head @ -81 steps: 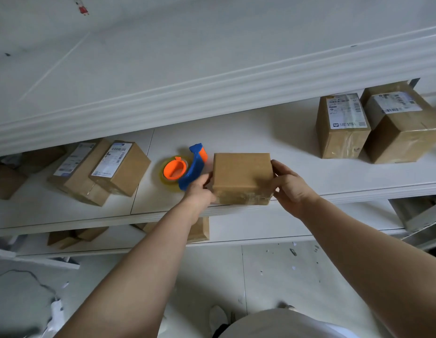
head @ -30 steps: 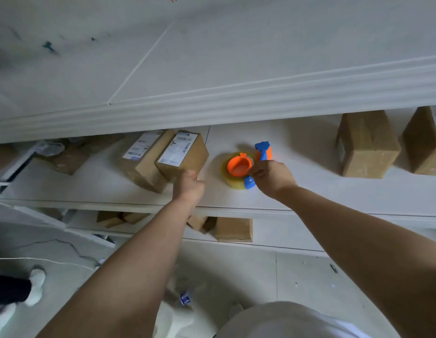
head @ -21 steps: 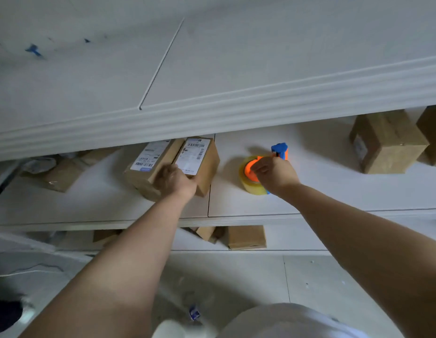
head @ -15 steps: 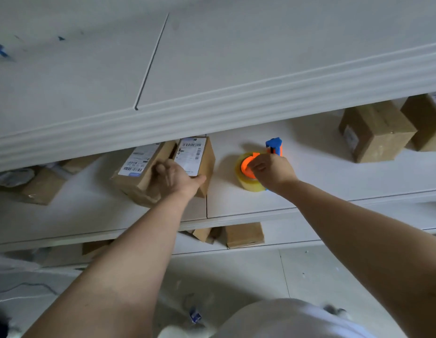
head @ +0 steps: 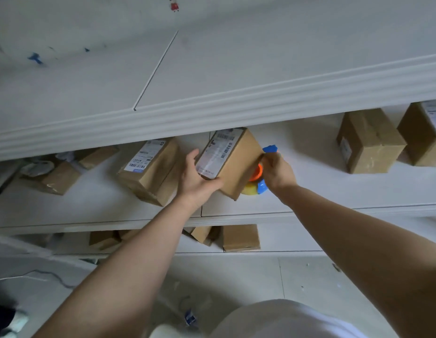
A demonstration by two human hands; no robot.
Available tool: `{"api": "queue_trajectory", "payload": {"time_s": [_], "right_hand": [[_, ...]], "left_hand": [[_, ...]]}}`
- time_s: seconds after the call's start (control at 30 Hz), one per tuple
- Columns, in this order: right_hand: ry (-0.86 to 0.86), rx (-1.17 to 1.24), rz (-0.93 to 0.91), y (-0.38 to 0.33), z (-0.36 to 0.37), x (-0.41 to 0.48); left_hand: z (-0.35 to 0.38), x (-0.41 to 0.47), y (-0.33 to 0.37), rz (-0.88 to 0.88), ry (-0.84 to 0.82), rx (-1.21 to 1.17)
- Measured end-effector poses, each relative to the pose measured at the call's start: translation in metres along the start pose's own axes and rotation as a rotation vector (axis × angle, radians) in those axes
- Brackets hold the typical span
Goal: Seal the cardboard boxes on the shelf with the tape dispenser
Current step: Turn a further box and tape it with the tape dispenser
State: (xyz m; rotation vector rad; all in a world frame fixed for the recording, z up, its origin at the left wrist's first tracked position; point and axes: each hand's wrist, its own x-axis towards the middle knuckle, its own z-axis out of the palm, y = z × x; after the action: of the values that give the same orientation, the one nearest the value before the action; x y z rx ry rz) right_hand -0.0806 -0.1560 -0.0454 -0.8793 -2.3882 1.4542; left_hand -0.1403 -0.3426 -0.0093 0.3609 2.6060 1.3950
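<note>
My left hand (head: 196,178) grips a small cardboard box (head: 236,167) with a white shipping label, lifted and tilted above the white shelf (head: 321,191). Its right edge covers part of the tape dispenser (head: 259,176), a blue frame with an orange hub and a yellowish tape roll. My right hand (head: 277,170) is curled round the dispenser's handle, right beside the box. A second labelled box (head: 151,169) lies on the shelf to the left.
Two more cardboard boxes (head: 369,141) (head: 424,135) stand at the right of the shelf, and another box (head: 52,178) lies at the far left. A deep shelf board (head: 236,103) overhangs above. Several boxes (head: 240,237) sit on the lower shelf. Litter lies on the floor.
My left hand has taken hold of the right labelled box and lifted it rightward until it is against the tape dispenser. My right hand has stayed on the dispenser.
</note>
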Motion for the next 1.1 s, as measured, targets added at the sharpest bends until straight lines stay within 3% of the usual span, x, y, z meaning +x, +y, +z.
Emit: {"api": "queue_trajectory", "payload": {"time_s": [0.13, 0.33, 0.6, 0.67, 0.77, 0.83, 0.93, 1.03, 1.1], "right_hand": [[0.210, 0.120, 0.096, 0.029, -0.062, -0.006], [0.159, 0.377, 0.207, 0.072, -0.135, -0.014], [0.030, 0.111, 0.218, 0.112, -0.170, -0.007], [0.014, 0.087, 0.242, 0.114, -0.169, -0.007], [0.004, 0.060, 0.235, 0.109, -0.163, -0.008], [0.014, 0.005, 0.214, 0.103, -0.155, -0.007], [0.042, -0.049, 0.216, 0.094, -0.141, -0.005], [0.079, -0.086, 0.239, 0.087, -0.127, -0.006], [0.100, -0.077, 0.241, 0.081, -0.117, -0.007]], "left_hand": [[0.047, -0.013, 0.030, 0.076, -0.164, 0.082], [0.123, -0.026, 0.074, 0.206, -0.254, 0.223], [0.180, -0.020, 0.082, 0.147, -0.400, 0.331], [0.180, -0.014, 0.077, 0.012, -0.437, 0.148], [0.175, 0.000, 0.068, -0.187, -0.126, -0.249], [0.167, 0.014, 0.055, -0.203, -0.034, 0.108], [0.148, 0.023, 0.027, -0.186, -0.313, 0.732], [0.139, 0.029, 0.010, 0.022, -0.356, 1.085], [0.134, 0.033, 0.006, 0.092, -0.308, 1.159]]}}
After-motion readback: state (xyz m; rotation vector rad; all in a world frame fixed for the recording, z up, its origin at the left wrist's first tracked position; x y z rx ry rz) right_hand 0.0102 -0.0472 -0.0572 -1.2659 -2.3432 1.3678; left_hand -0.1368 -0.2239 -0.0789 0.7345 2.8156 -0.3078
